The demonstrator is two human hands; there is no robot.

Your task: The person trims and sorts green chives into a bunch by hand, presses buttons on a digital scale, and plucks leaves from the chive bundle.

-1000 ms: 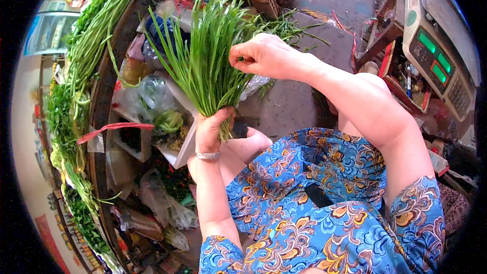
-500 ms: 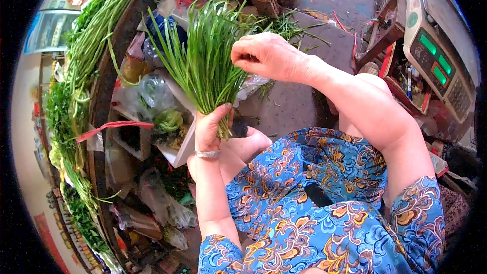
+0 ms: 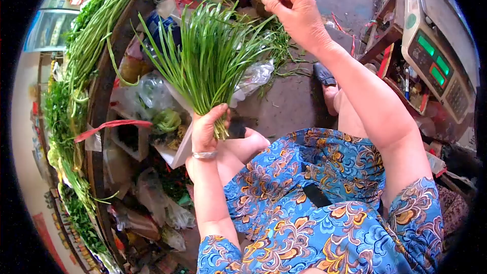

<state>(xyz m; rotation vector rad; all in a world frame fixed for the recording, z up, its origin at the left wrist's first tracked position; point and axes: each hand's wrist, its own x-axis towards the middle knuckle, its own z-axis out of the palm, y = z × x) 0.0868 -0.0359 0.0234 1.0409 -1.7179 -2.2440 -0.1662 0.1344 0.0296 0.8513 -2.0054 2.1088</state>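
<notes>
A fanned bunch of garlic chives [image 3: 208, 56] stands upright in front of me, its long flat green leaves spreading at the top. My left hand [image 3: 207, 129], with a silver bracelet at its wrist, is wrapped around the stem ends, which poke out below the fist. Up and to the right of the leaf tips, my right hand [image 3: 299, 15] is raised with thumb and forefinger pinched together. Whatever is between those fingertips, if anything, is too small to make out. Loose green trimmings [image 3: 281, 45] lie on the floor beyond the bunch.
On the left, a shelf edge carries long beans [image 3: 94, 35] and leafy greens [image 3: 61, 106]. Below it are plastic bags [image 3: 152, 91], a white foam box [image 3: 180, 147] and a red strip [image 3: 114, 128]. A digital scale [image 3: 431, 56] stands at the right above a wooden crate [image 3: 388, 30].
My right hand has moved up and to the right, away from the leaves. The chives have fanned out wider, while my left hand keeps its hold, shifting slightly left.
</notes>
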